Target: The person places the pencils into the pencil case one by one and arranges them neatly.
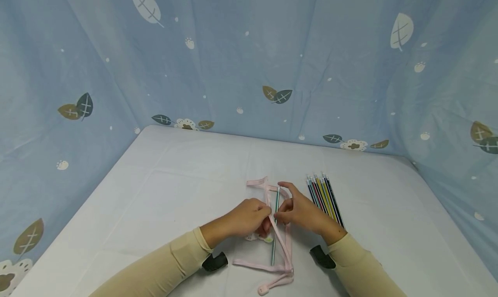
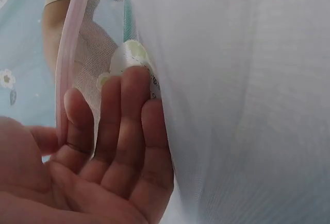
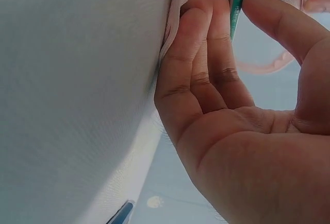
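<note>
A see-through mesh pouch (image 1: 288,245) with pink edging lies in front of me on the white table. My left hand (image 1: 247,217) pinches its pink edge (image 2: 66,80) between thumb and index finger, the other fingers curled beneath beside a white and green printed patch (image 2: 135,54). Over the pouch, my right hand (image 1: 303,208) holds a green pencil (image 3: 237,5) between thumb and fingers. Lengthwise along the pouch runs this pencil, its lower end close to the pink bottom edge. In the right wrist view, the other fingertips are right at the pink trim.
Several pencils (image 1: 324,195) in dark, red and yellow colours lie side by side to the right, partly behind the right forearm. A pink tab (image 1: 263,290) trails from the pouch's near corner. Blue patterned cloth (image 1: 241,63) hangs around the white table (image 1: 186,171).
</note>
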A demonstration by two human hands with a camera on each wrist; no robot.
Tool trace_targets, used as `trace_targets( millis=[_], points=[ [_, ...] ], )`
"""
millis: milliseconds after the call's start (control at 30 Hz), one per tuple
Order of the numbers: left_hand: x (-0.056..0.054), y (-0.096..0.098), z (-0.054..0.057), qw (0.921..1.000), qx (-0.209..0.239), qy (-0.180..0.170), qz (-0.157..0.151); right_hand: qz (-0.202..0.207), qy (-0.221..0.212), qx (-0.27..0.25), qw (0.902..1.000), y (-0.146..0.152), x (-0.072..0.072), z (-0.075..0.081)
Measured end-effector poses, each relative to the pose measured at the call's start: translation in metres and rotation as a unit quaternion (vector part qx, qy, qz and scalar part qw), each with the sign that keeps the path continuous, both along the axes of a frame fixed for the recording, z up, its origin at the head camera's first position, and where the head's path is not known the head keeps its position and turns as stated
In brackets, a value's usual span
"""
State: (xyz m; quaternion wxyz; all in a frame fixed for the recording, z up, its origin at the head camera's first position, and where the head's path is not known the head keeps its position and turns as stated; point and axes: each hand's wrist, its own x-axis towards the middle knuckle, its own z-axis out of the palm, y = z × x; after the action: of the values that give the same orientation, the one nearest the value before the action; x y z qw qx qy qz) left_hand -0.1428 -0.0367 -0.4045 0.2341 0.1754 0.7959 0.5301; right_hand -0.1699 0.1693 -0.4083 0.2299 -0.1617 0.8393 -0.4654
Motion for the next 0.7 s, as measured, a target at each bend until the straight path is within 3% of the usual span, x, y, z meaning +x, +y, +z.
trace_targets(
  millis=[200,333,500,600,700],
  points=[
    [-0.002,-0.002,0.001,0.9989,-0.036,0.027,0.013,0.002,0.004,0.007,1.0,0.0,0.0,-0.001],
    [-0.006,-0.009,0.001,0.9974,-0.065,0.031,0.005,0.003,0.006,0.011,0.9999,-0.001,0.0,-0.001],
    [-0.015,-0.021,-0.001,0.9986,-0.013,-0.017,-0.049,0.0,0.003,0.018,0.9998,-0.002,0.0,-0.001],
    [-0.019,-0.027,-0.001,0.9945,0.026,-0.056,-0.084,-0.001,0.004,0.018,0.9998,-0.002,0.0,-0.001],
    [-0.021,-0.029,0.001,0.9912,0.038,-0.069,-0.107,0.003,0.007,0.02,0.9998,-0.001,0.0,-0.001]
  ],
)
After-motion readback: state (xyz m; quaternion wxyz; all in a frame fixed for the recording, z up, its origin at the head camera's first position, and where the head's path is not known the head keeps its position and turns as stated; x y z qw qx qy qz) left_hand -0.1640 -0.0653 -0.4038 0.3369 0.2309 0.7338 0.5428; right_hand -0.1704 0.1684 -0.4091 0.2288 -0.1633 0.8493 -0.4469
